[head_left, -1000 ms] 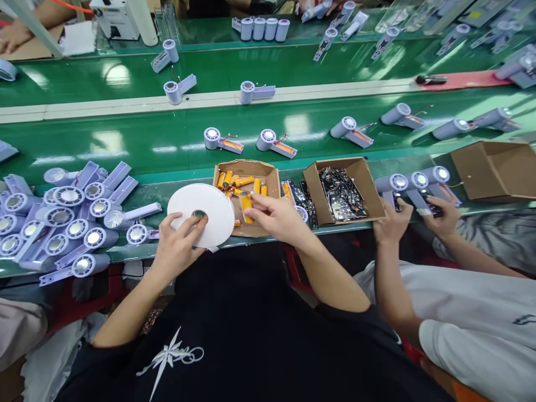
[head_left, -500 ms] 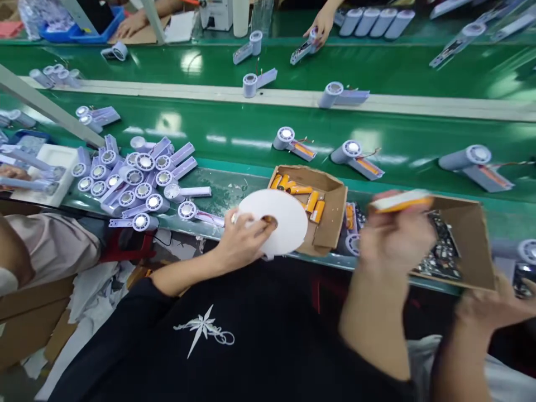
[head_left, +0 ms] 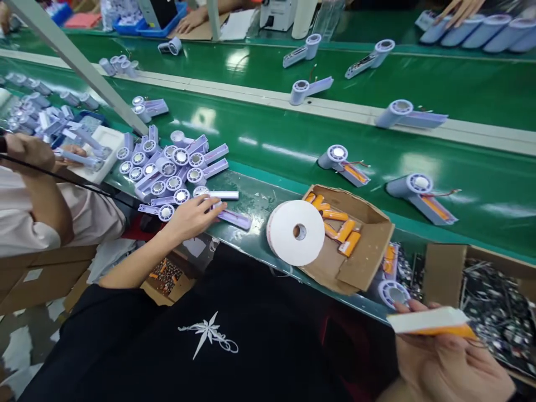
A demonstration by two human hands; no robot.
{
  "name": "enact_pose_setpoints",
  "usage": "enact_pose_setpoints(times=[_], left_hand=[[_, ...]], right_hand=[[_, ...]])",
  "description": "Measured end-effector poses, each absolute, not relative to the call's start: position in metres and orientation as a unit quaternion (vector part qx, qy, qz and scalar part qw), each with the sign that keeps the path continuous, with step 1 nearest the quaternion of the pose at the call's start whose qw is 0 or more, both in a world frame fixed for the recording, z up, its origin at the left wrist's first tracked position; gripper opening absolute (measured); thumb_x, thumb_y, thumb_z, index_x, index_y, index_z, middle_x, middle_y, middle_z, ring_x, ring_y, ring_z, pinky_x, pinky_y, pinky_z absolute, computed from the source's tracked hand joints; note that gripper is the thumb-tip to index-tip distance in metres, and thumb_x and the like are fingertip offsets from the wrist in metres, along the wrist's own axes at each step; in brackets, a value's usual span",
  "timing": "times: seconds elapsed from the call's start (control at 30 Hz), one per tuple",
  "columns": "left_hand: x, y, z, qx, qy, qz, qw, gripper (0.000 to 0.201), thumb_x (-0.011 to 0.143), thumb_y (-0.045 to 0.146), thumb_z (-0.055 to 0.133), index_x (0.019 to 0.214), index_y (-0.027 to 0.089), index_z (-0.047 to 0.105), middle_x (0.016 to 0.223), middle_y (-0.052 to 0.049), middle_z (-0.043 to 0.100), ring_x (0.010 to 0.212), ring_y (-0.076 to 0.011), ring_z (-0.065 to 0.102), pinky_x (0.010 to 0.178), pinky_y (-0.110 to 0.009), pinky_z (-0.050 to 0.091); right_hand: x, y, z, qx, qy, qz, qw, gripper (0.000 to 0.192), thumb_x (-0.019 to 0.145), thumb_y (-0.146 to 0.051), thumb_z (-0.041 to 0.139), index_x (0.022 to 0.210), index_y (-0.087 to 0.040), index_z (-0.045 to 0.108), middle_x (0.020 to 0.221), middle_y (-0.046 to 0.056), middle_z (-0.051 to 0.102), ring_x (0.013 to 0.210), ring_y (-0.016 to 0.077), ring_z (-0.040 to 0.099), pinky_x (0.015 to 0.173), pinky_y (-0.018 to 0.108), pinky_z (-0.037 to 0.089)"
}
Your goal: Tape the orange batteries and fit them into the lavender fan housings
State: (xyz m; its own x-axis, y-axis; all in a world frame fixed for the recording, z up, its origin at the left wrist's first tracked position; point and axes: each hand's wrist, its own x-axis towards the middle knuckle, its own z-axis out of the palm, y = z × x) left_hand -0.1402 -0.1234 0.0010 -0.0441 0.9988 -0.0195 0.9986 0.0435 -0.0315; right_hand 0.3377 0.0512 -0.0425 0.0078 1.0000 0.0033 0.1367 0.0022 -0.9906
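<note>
Your right grip pinches an orange-and-white battery, while your left grip lies over a shell, whether closed on it I cannot tell, with the roll and box between both grips.

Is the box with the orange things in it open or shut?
Open: no lid shows over the cardboard box, and orange cylinders can be seen inside.

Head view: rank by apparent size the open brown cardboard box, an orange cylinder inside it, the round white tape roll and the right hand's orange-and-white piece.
1. Brown cardboard box
2. Unranked: white tape roll, orange-and-white piece; the piece looks longer, slimmer, nearer the camera
3. Orange cylinder
</note>
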Motion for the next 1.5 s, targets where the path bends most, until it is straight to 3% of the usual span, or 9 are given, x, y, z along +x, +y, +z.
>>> enact_pose_setpoints(times=[0.2, 0.3, 0.4, 0.53, 0.73, 1.03, 1.2, 1.33, 1.5], left_hand=[[-0.166, 0.069, 0.025, -0.741, -0.670, 0.034, 0.027, 0.042, 0.110, 0.042, 0.063, 0.150, 0.029, 0.069, 0.168, -0.015, 0.062, 0.137, -0.0373, 0.071, 0.100, -0.047, 0.061], [-0.174, 0.183, 0.008, -0.767, -0.626, 0.133, -0.032, 0.047, 0.106, 0.041, 0.066, 0.150, 0.028, 0.072, 0.170, -0.015, 0.060, 0.129, -0.0370, 0.074, 0.103, -0.048, 0.058], [-0.179, 0.243, -0.021, -0.788, -0.584, 0.184, -0.067, 0.048, 0.095, 0.029, 0.069, 0.141, 0.026, 0.079, 0.161, -0.015, 0.067, 0.134, -0.0369, 0.067, 0.109, -0.047, 0.053], [-0.185, 0.262, -0.051, -0.795, -0.582, 0.147, -0.085, 0.051, 0.079, 0.030, 0.077, 0.128, 0.022, 0.086, 0.135, -0.017, 0.081, 0.133, -0.0377, 0.064, 0.119, -0.051, 0.045], [-0.190, 0.282, -0.047, -0.786, -0.581, 0.141, -0.154, 0.031, 0.085, 0.038, 0.071, 0.110, 0.033, 0.089, 0.099, -0.002, 0.085, 0.101, -0.0245, 0.073, 0.102, -0.034, 0.049], [-0.161, 0.264, -0.044, -0.788, -0.600, 0.057, -0.124, 0.039, 0.079, 0.027, 0.077, 0.116, 0.021, 0.088, 0.115, -0.014, 0.086, 0.126, -0.0339, 0.070, 0.113, -0.043, 0.049], [-0.147, 0.263, -0.027, -0.757, -0.632, 0.046, -0.158, 0.024, 0.087, 0.029, 0.074, 0.104, 0.021, 0.090, 0.107, -0.013, 0.087, 0.113, -0.0307, 0.077, 0.100, -0.037, 0.053], [-0.138, 0.259, -0.030, -0.704, -0.692, 0.008, -0.160, 0.037, 0.104, 0.028, 0.058, 0.129, 0.021, 0.084, 0.131, -0.013, 0.084, 0.124, -0.0274, 0.076, 0.098, -0.034, 0.053], [-0.124, 0.261, -0.047, -0.661, -0.733, -0.020, -0.161, 0.047, 0.108, 0.019, 0.048, 0.151, 0.012, 0.066, 0.139, -0.019, 0.079, 0.120, -0.0270, 0.076, 0.097, -0.036, 0.053]], right_hand=[[0.268, 0.126, -0.011, -0.485, -0.492, 0.538, 0.483, 0.049, 0.064, -0.064, 0.103, 0.097, -0.031, 0.087, 0.091, 0.010, 0.088, 0.087, 0.0417, 0.088, 0.082, 0.067, 0.075], [0.218, 0.177, 0.000, -0.412, -0.534, 0.584, 0.453, 0.062, 0.072, -0.061, 0.100, 0.120, -0.026, 0.081, 0.083, 0.004, 0.086, 0.079, 0.0302, 0.087, 0.079, 0.051, 0.076], [0.174, 0.220, -0.002, -0.359, -0.596, 0.582, 0.421, 0.053, 0.083, -0.059, 0.093, 0.122, -0.028, 0.076, 0.087, 0.003, 0.085, 0.083, 0.0252, 0.086, 0.083, 0.045, 0.075], [0.120, 0.265, -0.021, -0.334, -0.711, 0.503, 0.361, 0.042, 0.094, -0.051, 0.082, 0.124, -0.023, 0.076, 0.088, 0.002, 0.083, 0.088, 0.0220, 0.082, 0.092, 0.041, 0.069], [0.056, 0.298, -0.047, -0.314, -0.855, 0.363, 0.196, 0.037, 0.101, -0.031, 0.070, 0.136, -0.018, 0.071, 0.098, 0.005, 0.087, 0.088, 0.0238, 0.079, 0.091, 0.036, 0.059], [0.054, 0.297, -0.057, -0.342, -0.913, 0.209, 0.079, 0.032, 0.109, -0.028, 0.066, 0.138, -0.018, 0.071, 0.115, 0.015, 0.089, 0.100, 0.0333, 0.084, 0.088, 0.036, 0.057], [0.067, 0.289, -0.055, -0.355, -0.921, 0.150, 0.063, 0.031, 0.109, -0.029, 0.066, 0.136, -0.015, 0.073, 0.113, 0.019, 0.088, 0.099, 0.0354, 0.084, 0.079, 0.034, 0.055], [0.057, 0.295, -0.061, -0.351, -0.934, 0.057, -0.034, 0.040, 0.112, -0.039, 0.060, 0.142, -0.016, 0.073, 0.104, 0.021, 0.087, 0.093, 0.0375, 0.082, 0.075, 0.036, 0.053], [0.035, 0.301, -0.063, -0.305, -0.941, 0.024, -0.147, 0.052, 0.116, -0.049, 0.046, 0.153, -0.024, 0.072, 0.120, 0.023, 0.085, 0.103, 0.0382, 0.083, 0.084, 0.041, 0.056]])
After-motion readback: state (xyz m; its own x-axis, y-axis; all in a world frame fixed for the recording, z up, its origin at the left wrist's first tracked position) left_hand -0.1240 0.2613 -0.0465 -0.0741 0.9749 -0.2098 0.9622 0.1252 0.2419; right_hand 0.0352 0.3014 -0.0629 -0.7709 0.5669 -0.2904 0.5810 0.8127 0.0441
